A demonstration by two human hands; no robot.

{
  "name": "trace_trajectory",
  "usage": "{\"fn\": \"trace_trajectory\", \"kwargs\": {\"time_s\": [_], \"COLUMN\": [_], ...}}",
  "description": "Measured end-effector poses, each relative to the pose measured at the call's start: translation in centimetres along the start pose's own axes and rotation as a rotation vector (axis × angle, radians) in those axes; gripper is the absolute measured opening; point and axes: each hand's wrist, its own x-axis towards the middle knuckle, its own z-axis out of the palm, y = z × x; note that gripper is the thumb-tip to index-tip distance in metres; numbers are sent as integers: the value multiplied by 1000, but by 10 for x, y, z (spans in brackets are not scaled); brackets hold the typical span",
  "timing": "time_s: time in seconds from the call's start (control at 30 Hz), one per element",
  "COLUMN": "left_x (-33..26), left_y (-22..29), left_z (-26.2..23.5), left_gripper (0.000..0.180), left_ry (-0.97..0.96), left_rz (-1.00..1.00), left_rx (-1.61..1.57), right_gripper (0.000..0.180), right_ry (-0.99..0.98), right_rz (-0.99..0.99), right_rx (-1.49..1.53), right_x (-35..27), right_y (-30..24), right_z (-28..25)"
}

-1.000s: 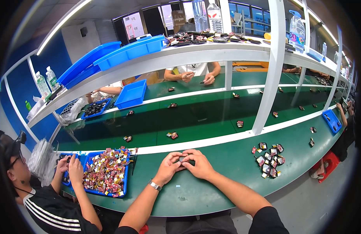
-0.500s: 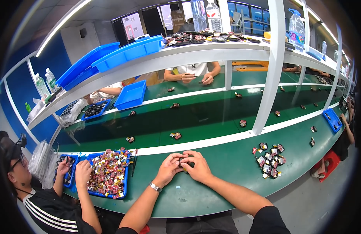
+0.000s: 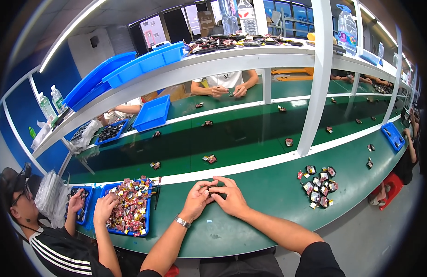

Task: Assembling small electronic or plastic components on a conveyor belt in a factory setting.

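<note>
Over the green bench (image 3: 255, 231) my left hand (image 3: 195, 203) and my right hand (image 3: 233, 200) meet, fingertips closed around a small black part (image 3: 218, 194). Both thumbs and forefingers press on it, and the fingers cover most of it, so its exact kind does not show. A watch with a metal band sits on my left wrist. To the right of my hands lies a loose pile of small black pieces with pink, white and yellow bits (image 3: 320, 187).
At my left a blue tray (image 3: 148, 220) is heaped with pink-and-yellow small parts; a co-worker's hand (image 3: 104, 208) reaches into it. Beyond the white rail, similar pieces (image 3: 209, 159) dot a dark green strip. A white post (image 3: 316, 87) and shelf stand ahead. Another person works opposite.
The black part has turned between my fingers, and more of its dark side shows. The co-worker's hand on the left has moved right onto the heaped tray.
</note>
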Motion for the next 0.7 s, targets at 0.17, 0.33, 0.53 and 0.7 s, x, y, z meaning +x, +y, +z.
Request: {"fn": "trace_trajectory", "kwargs": {"time_s": [0.17, 0.33, 0.53, 0.7], "left_x": [1, 0, -1, -1], "left_y": [-1, -1, 0, 0], "left_z": [0, 1, 4, -1], "left_gripper": [23, 22, 21, 21], "left_ry": [-10, 14, 22, 19], "left_rz": [12, 3, 11, 32], "left_rx": [-16, -10, 22, -24], "right_gripper": [19, 18, 20, 22], "right_ry": [44, 54, 21, -21], "right_rz": [3, 39, -4, -30], "right_rx": [-45, 34, 44, 36], "right_x": [-1, -2, -1, 1], "right_y": [-2, -4, -1, -4], "right_z": [3, 3, 1, -4]}}
